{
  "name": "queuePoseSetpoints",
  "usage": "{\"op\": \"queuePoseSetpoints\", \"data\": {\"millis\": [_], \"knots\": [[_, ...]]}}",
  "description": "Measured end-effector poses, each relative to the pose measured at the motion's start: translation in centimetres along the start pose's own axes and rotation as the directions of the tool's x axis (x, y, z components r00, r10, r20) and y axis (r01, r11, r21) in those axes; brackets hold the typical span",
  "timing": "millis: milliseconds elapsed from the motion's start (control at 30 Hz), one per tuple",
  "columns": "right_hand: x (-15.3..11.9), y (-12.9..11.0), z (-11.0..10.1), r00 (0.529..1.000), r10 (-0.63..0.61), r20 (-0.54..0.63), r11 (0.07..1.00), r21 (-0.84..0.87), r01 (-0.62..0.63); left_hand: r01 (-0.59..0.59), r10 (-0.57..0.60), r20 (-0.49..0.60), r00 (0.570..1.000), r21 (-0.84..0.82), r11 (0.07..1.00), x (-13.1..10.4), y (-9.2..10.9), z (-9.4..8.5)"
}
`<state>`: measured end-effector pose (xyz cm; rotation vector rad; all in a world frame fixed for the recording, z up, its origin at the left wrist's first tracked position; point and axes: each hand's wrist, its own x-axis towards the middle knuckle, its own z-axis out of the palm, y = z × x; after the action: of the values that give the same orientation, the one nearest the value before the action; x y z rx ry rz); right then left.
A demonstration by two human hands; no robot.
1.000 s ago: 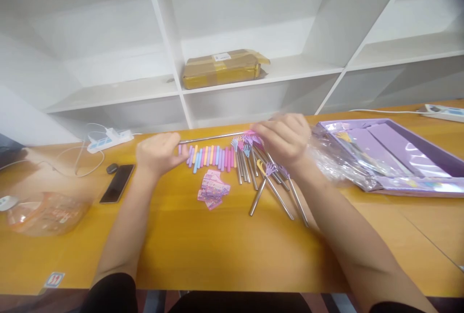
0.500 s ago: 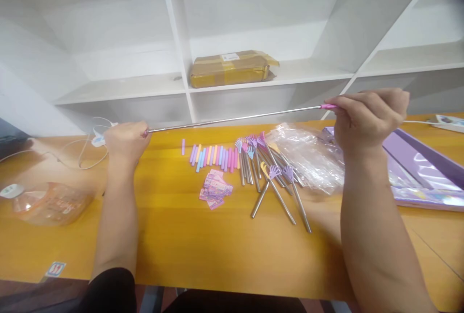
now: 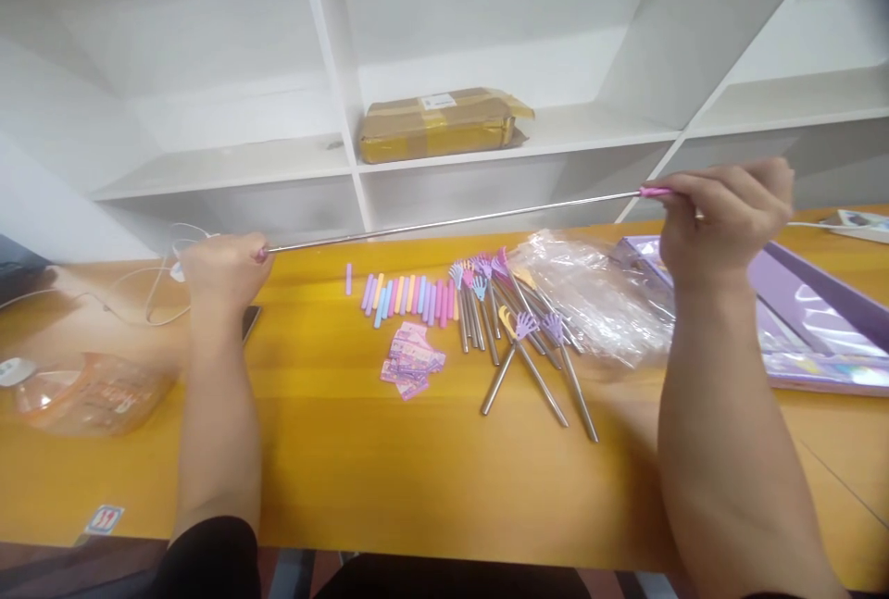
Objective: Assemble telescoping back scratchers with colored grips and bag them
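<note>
One metal rod [image 3: 451, 222] spans twelve o'clock, held aloft; left grip [image 3: 232, 266] encloses its nine-o'clock end, right grip [image 3: 726, 215] pinches its pink three-o'clock end. Probably light, smooth, bendable mid-span: hold ends.

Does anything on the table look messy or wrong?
Yes: one purple stick lies alone, left of the other coloured sticks, which sit close together in a row. The pink cards are piled crookedly.

Wooden table [image 3: 417, 479] bearing pastel sticks [image 3: 423, 294], pink cards [image 3: 414, 358], metal rods [image 3: 543, 383], clear plastic [image 3: 590, 298]
</note>
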<state>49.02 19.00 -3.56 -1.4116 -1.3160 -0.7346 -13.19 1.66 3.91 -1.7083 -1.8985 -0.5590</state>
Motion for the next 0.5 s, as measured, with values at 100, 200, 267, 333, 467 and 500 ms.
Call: {"op": "queuePoseSetpoints", "data": {"millis": [100, 200, 267, 333, 467, 500], "knots": [[1.2, 1.1, -0.5, 0.996, 0.091, -0.021, 0.991, -0.1, -0.092, 0.004, -0.005, 0.033, 0.999, 0.021, 1.0, 0.0, -0.2, -0.3], [1.2, 1.0, -1.8, 0.993, 0.113, -0.032, 0.986, -0.118, -0.116, -0.014, 0.013, 0.022, 1.0, 0.032, 0.999, 0.1, -0.1, 0.2], [0.6, 0.4, -2.9, 0.999, 0.041, -0.02, 0.998, -0.054, -0.042, -0.015, 0.015, 0.004, 1.0, 0.057, 0.998, 0.2, -0.2, 0.4], [-0.2, -0.3, -4.2, 0.997, -0.067, -0.028, 0.996, 0.055, 0.068, -0.013, 0.015, -0.026, 1.0, 0.085, 0.996, 0.2, -0.5, 0.2], [-1.0, -0.9, -6.5, 0.995, -0.101, -0.011, 0.972, 0.21, 0.101, -0.026, 0.042, -0.135, 0.99, 0.119, 0.993, -0.3, -1.3, -1.7], [-1.1, -1.0, -7.1, 0.996, -0.087, 0.014, 0.968, 0.24, 0.081, -0.022, 0.044, -0.171, 0.984, 0.13, 0.991, -0.4, -1.4, -2.3]]}}
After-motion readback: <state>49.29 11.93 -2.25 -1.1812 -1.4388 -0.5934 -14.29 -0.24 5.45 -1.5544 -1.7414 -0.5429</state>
